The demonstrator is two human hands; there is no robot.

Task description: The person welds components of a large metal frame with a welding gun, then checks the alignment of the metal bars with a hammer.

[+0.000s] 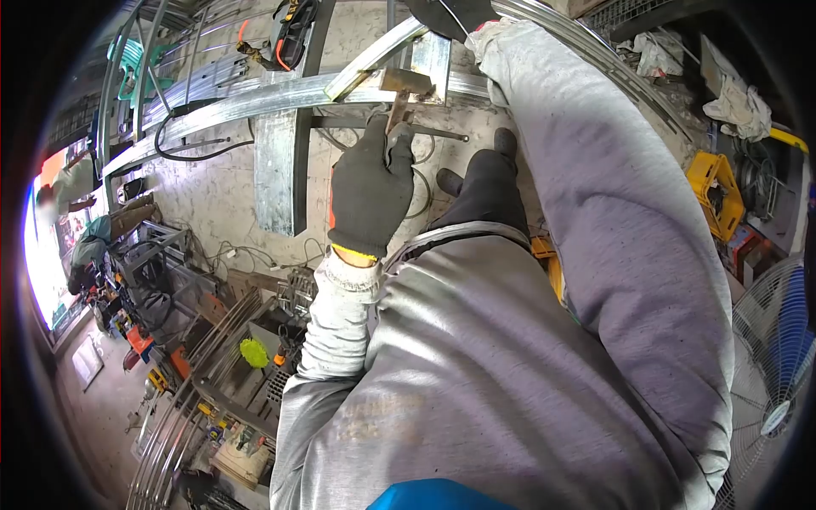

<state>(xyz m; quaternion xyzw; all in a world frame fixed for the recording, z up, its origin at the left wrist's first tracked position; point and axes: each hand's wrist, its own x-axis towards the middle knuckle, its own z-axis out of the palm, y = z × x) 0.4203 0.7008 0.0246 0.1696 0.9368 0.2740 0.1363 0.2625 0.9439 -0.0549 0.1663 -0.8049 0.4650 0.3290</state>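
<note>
We show, from the head view, two gloved hands at a silvery metal frame above a pale floor (212,183). The left grip (371,187), in a dark grey glove with a yellow cuff edge, is narrow: its fingers are closed on the lower end of a brown metal piece (399,109). We note that this piece points away from the body, its upper end beside a tan block (406,82), near the junction of a slanted bar (374,59) and a long silvery bar (229,104). The right grip (449,15), also dark-gloved, is cut by the upper edge near a flat plate (431,61); a thin, light rod (456,20) crosses it, but we cannot tell whether it is wide, narrow or holding that rod. A broad metal channel (276,170) extends from the long silvery bar toward the body, left of the left grip. Just beyond the fingers of the left grip we see a dark rod (438,133) with a rounded end. To the right we find a yellow crate (714,195) and a fan (778,340); at far left, a green plastic chair (129,68).
</note>
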